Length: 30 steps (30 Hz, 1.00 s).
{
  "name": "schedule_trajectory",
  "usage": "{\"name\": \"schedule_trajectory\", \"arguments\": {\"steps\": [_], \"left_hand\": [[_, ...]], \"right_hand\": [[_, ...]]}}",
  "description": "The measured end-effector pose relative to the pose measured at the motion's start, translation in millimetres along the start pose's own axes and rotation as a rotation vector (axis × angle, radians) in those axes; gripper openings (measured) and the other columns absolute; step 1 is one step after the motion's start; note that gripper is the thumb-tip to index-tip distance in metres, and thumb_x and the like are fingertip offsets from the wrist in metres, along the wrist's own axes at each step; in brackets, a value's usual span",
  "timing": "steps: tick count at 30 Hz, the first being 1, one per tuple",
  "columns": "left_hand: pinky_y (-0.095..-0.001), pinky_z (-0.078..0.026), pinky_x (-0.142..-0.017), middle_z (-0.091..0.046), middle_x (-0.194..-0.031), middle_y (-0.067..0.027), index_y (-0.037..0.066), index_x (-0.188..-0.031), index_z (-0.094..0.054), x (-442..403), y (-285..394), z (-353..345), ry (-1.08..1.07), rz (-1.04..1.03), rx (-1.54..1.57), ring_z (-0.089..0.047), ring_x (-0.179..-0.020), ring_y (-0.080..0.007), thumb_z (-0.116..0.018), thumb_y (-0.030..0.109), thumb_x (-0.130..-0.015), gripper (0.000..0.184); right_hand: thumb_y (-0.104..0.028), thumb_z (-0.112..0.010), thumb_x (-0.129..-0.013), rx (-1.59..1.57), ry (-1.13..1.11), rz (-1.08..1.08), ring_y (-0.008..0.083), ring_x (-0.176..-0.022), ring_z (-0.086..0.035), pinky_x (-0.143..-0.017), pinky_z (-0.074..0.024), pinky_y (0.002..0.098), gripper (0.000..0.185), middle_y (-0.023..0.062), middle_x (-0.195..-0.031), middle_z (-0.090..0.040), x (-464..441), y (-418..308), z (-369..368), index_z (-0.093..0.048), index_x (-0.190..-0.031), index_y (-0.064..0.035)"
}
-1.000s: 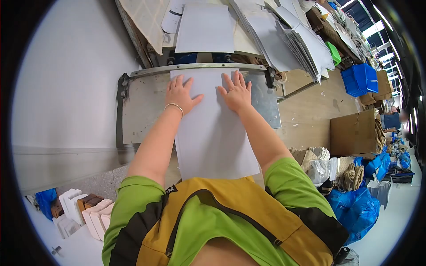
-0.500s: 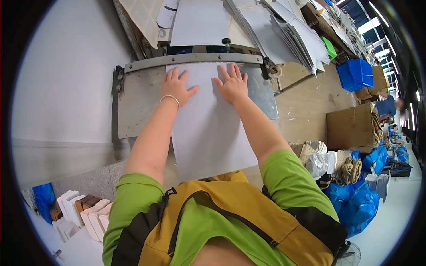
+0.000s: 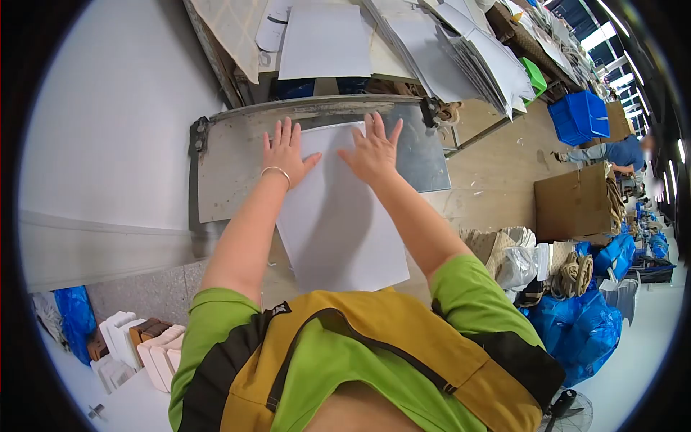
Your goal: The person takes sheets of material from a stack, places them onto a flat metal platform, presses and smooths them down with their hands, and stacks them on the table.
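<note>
A large white sheet (image 3: 342, 230) lies lengthwise over a flat metal plate (image 3: 234, 169) and reaches back toward my body past the plate's near edge. My left hand (image 3: 288, 155), with a bracelet at its wrist, rests flat with fingers spread along the sheet's left edge. Flat on the right part of the sheet is my right hand (image 3: 371, 150), fingers stretched apart, their tips near its far edge. Neither hand grips anything. Behind the fingertips runs the plate's worn far edge (image 3: 317, 106), with metal brackets at both ends.
Another white sheet (image 3: 324, 43) lies on the table beyond. Stacked sheets (image 3: 482, 68) overhang that table at right. Blue crates (image 3: 579, 117), a cardboard box (image 3: 572, 203) and blue bags (image 3: 576, 335) stand on the right. A person (image 3: 622, 153) is in the background. A white wall (image 3: 108, 122) rises at left.
The bolted metal bar across the sheet's far end no longer shows there. The sheet's far edge has come back toward me and tilted slightly. Both hands stay flat on it.
</note>
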<state>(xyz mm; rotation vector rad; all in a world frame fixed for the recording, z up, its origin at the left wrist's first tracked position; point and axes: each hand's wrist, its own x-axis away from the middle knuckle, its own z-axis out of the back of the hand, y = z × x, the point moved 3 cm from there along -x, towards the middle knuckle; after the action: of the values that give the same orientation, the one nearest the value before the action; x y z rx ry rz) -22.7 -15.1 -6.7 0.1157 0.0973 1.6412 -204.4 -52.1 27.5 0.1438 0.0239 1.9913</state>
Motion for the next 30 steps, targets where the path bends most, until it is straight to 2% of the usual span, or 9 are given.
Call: {"name": "schedule_trajectory", "arguments": {"steps": [5, 11, 13, 16, 19, 21, 23, 27, 30], "left_hand": [[-0.0509, -0.013, -0.114, -0.017, -0.156, -0.017, 0.005, -0.144, -0.031, 0.0, -6.4, -9.1, 0.008, -0.007, -0.016, -0.012, -0.145, -0.0313, -0.052, 0.059, -0.086, 0.082], [-0.0445, -0.043, -0.087, -0.059, -0.109, -0.0148, 0.007, -0.109, -0.053, -3.6, -3.6, 35.5, -0.027, 0.094, 0.051, -0.055, -0.104, -0.0316, -0.059, 0.061, -0.081, 0.062], [-0.0418, -0.048, -0.079, -0.065, -0.095, -0.0128, 0.007, -0.099, -0.056, -6.5, -9.1, 56.8, -0.11, 0.165, 0.084, -0.062, -0.092, -0.0307, -0.061, 0.062, -0.08, 0.058], [-0.0319, -0.05, -0.063, -0.062, -0.064, -0.0063, 0.002, -0.095, -0.059, 22.9, -21.5, 91.5, 0.529, 0.244, 0.259, -0.062, -0.062, -0.0223, -0.065, 0.053, -0.082, 0.053], [-0.0307, -0.05, -0.065, -0.064, -0.067, -0.0072, 0.003, -0.091, -0.062, 58.6, -57.8, 73.6, 0.337, 0.194, 0.98, -0.062, -0.065, -0.0172, -0.062, 0.043, -0.089, 0.04], [-0.0302, -0.049, -0.068, -0.065, -0.073, -0.006, 0.002, -0.092, -0.062, 77.3, -72.5, 71.8, 0.268, 0.311, 1.059, -0.062, -0.069, -0.0164, -0.06, 0.04, -0.091, 0.038], [-0.0291, -0.049, -0.073, -0.067, -0.087, -0.0034, 0.001, -0.094, -0.062, 92.7, -84.1, 65.8, 0.098, 0.547, 1.214, -0.061, -0.079, -0.0148, -0.055, 0.036, -0.096, 0.036], [-0.0364, -0.043, -0.096, -0.06, -0.12, -0.0127, 0.004, -0.116, -0.06, 53.7, -44.1, 82.0, 0.464, 0.145, 0.711, -0.056, -0.111, -0.027, -0.057, 0.031, -0.094, 0.035], [-0.046, -0.026, -0.111, -0.037, -0.147, -0.0165, 0.009, -0.134, -0.049, 12.9, -10.8, 46.1, 0.293, -0.127, 0.347, -0.031, -0.137, -0.0349, -0.06, 0.031, -0.09, 0.05]], "right_hand": [[-0.062, -0.042, -0.089, -0.225, 0.17, -0.095, 0.0221, -0.145, -0.016, -0.113, -0.0086, 0.0595, 0.078, 0.0074, -0.155, -0.023, -29.9, 13.9, -25.0, -0.032, -0.146, -0.0093], [-0.051, -0.055, -0.087, -0.31, 0.266, -0.153, 0.0228, -0.138, -0.032, -0.113, -0.0157, 0.0564, 0.076, 0.0096, -0.148, -0.038, -24.9, 62.4, -37.4, -0.03, -0.147, -0.0128], [-0.037, -0.06, -0.084, -0.754, 0.06, -0.193, 0.0236, -0.128, -0.045, -0.111, -0.0218, 0.0543, 0.063, 0.0103, -0.136, -0.05, 1.9, 69.1, -22.9, -0.042, -0.14, -0.0145], [-0.025, -0.062, -0.08, -0.89, -0.071, -0.182, 0.0245, -0.116, -0.053, -0.108, -0.0272, 0.0532, 0.049, 0.0105, -0.119, -0.06, 4.1, 69.8, 15.9, -0.054, -0.127, -0.0136], [-0.016, -0.06, -0.077, -0.734, -0.091, -0.126, 0.0256, -0.104, -0.059, -0.104, -0.0319, 0.0533, 0.033, 0.0104, -0.098, -0.068, -16.1, 67.0, 61.7, -0.065, -0.109, -0.0101], [-0.01, -0.06, -0.072, -0.278, 0.346, 0.29, 0.026, -0.094, -0.061, -0.105, -0.032, 0.052, 0.009, 0.0053, -0.084, -0.067, -32.1, 41.2, 102.9, -0.067, -0.077, -0.0115], [-0.014, -0.061, -0.071, 0.044, 0.344, 0.623, 0.0243, -0.091, -0.06, -0.106, -0.0307, 0.0545, 0.005, 0.0044, -0.078, -0.063, -32.9, -7.0, 114.0, -0.066, -0.073, -0.0145], [-0.016, -0.061, -0.07, -0.245, 0.309, 1.226, 0.023, -0.102, -0.059, -0.106, -0.0279, 0.0581, 0.007, 0.0015, -0.084, -0.065, -11.3, -80.9, 30.6, -0.066, -0.074, -0.0194], [-0.015, -0.061, -0.074, -0.754, 0.175, 1.17, 0.0253, -0.105, -0.058, -0.106, -0.0289, 0.0569, 0.007, 0.0001, -0.085, -0.065, 13.3, -101.1, -25.5, -0.066, -0.078, -0.0187]]}}
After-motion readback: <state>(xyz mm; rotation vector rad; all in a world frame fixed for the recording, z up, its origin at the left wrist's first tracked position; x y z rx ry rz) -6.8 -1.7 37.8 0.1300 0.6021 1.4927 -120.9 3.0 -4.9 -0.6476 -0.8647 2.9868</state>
